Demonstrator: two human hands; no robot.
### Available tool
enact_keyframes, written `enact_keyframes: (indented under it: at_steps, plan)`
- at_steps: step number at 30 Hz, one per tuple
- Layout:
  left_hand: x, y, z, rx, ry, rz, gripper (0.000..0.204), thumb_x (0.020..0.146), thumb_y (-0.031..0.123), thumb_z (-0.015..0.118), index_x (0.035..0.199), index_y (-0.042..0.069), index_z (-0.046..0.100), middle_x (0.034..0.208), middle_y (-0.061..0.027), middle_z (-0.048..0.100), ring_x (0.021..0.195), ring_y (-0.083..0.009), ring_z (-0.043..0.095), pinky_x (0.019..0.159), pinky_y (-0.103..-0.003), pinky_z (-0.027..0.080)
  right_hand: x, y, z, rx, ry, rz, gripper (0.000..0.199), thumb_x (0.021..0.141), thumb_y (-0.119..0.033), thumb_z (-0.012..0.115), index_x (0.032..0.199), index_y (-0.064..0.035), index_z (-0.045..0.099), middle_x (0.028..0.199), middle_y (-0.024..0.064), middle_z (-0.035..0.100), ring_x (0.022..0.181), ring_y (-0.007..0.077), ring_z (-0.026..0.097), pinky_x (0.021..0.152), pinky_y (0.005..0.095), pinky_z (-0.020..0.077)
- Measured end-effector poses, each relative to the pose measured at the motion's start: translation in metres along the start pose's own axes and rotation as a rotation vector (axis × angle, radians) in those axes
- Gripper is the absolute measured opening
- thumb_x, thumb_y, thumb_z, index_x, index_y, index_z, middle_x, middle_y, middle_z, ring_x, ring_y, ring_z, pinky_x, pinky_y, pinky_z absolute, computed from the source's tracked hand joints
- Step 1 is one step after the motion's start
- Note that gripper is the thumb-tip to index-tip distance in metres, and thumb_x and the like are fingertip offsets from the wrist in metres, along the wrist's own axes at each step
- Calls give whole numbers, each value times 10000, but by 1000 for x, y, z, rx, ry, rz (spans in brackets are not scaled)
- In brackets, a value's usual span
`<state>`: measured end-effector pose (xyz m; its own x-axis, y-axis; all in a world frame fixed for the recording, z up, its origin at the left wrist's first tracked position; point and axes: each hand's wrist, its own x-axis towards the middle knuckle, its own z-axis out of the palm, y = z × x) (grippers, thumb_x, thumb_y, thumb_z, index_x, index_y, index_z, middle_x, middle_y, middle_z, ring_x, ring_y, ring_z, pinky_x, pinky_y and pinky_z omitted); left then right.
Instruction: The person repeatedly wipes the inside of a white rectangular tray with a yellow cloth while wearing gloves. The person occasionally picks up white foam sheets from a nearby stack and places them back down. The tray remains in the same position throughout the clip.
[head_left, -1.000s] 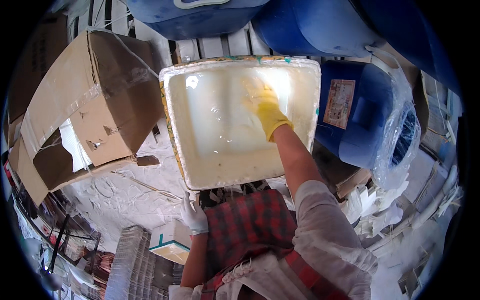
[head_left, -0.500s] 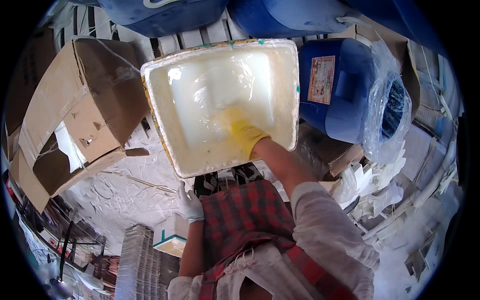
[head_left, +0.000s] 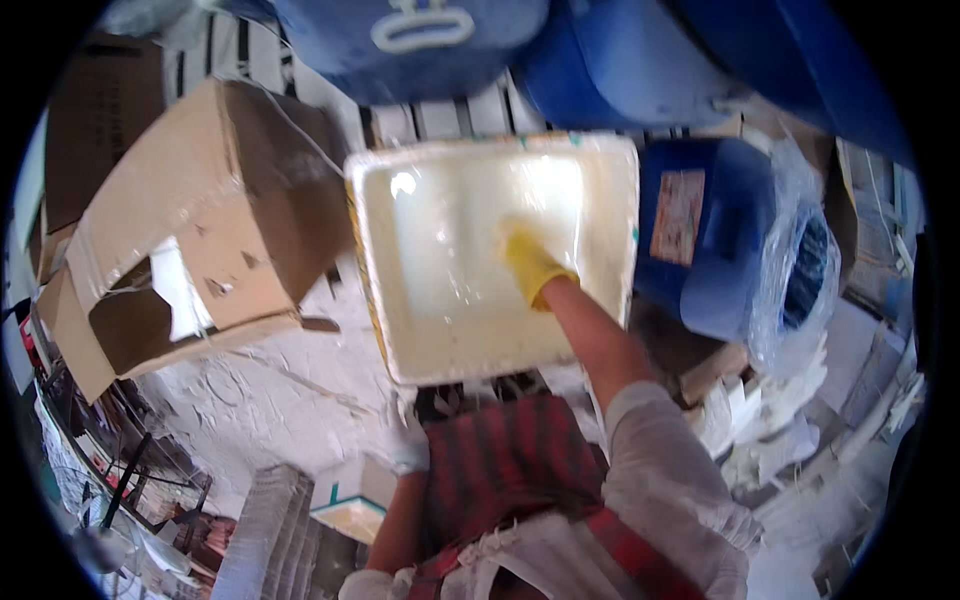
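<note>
Box [head_left: 470,348], white and apparently foam, stands directly in front of the person and holds a pale, milky liquid [head_left: 450,270]. Right hand [head_left: 530,262], in a yellow glove, reaches over the box's near right corner to a spot right of its middle; fingers blurred against the liquid, so cannot tell whether they are spread, curled or gripping anything, nor how deep they go. Left hand [head_left: 405,445], in a white glove, is outside the box, below its near left corner and beside the checked apron [head_left: 510,455]; also blurred, finger spread cannot be told. Blue drum [head_left: 715,240] lies near the box's right edge, cardboard box [head_left: 285,190] off its left edge. Handling, judged by eye: liquid likely runny and slick on gloves; walls stiff but prone to crumble at the rim; light when dry, heavy and sloshing as filled. Best hold: low under left and right sides, both hands, rather than by the rim.
</note>
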<state>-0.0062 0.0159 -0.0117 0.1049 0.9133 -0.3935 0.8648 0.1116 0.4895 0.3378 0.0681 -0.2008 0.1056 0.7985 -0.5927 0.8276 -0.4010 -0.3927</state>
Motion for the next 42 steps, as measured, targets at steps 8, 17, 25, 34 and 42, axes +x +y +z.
enact_keyframes:
  at_steps: [8,17,25,34,42]
  plan:
    - [22,23,-32,-46,116,6,466,785,80,545,1244,19,486,1171,-228,532,1073,-407,496,914,-450,400,43,-98,-68,447,83,9,266,857,-213,493,1057,-41,527,1050,205,526,976,352,499,866,414,393]
    - [213,238,-193,-329,600,632,393,864,183,513,1188,-38,495,1157,-220,544,1089,-340,515,941,-393,390,-36,-70,-110,674,-86,125,195,771,-173,540,897,-40,606,774,96,565,627,187,481,571,331,424]
    - [330,334,-274,-115,354,168,495,812,440,553,952,-34,589,926,-226,639,879,-330,619,814,-385,463,-77,-78,-136,684,122,-42,161,758,-152,576,814,-1,578,795,202,576,716,367,544,642,429,438]
    - [328,350,-283,-1024,-289,160,164,875,232,574,886,71,542,661,-3,511,464,-85,460,390,-193,346,-133,-104,-170,788,384,-72,154,774,-150,583,843,-15,610,886,207,601,844,361,570,739,413,458]
    - [345,342,-250,-1166,-112,99,142,886,241,543,877,100,538,641,-4,487,476,-93,443,359,-211,323,-153,-112,-181,783,251,-4,171,784,-175,571,854,-30,628,875,203,615,829,361,584,737,406,469]
